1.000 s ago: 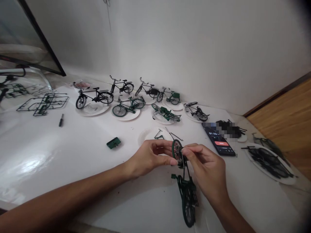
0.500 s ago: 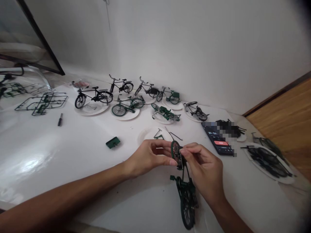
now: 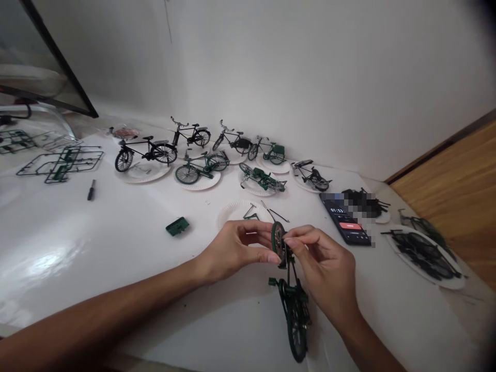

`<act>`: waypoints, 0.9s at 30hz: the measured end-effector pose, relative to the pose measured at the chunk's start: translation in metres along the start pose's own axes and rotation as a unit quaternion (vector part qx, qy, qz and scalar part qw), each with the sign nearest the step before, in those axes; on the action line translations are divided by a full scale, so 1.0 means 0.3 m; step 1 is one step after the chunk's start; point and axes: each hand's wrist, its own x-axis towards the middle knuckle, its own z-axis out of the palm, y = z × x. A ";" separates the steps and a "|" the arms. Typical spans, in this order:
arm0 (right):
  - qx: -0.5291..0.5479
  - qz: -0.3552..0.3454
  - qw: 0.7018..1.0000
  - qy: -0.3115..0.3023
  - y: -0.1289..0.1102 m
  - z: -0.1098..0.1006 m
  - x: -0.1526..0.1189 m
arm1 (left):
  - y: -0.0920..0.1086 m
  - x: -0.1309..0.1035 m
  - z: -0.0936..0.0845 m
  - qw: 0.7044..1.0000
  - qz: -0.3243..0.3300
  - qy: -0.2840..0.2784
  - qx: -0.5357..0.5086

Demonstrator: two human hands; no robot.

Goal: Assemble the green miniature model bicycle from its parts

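Note:
A green model bicycle (image 3: pixel 293 299) is held over the white table, one wheel toward me and the other pointing away. My left hand (image 3: pixel 240 248) grips the far wheel (image 3: pixel 277 243) at its rim, thumb on the near side and fingers behind. Close by, my right hand (image 3: pixel 321 263) pinches at the fork and hub beside that wheel; any small piece between its fingertips is hidden. Just beyond the hands lies a paper plate (image 3: pixel 228 213) with small green and grey parts. Two thin rods (image 3: pixel 277 213) rest at its right edge.
Several finished model bicycles (image 3: pixel 145 154) stand or lie on plates along the wall. A green box part (image 3: pixel 177 226), a small screwdriver (image 3: pixel 91 191) and sprue frames (image 3: pixel 64 163) are on the left. To the right are a phone (image 3: pixel 344 219) and a plate of dark parts (image 3: pixel 424 258).
The view has shifted slightly, so everything sits a little further left. Both hands keep their hold on the bicycle, with hardly any other movement.

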 end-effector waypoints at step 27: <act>-0.024 0.008 0.999 -0.032 -0.003 -0.007 0.009 | -0.010 -0.003 -0.001 1.000 -0.021 0.002 0.015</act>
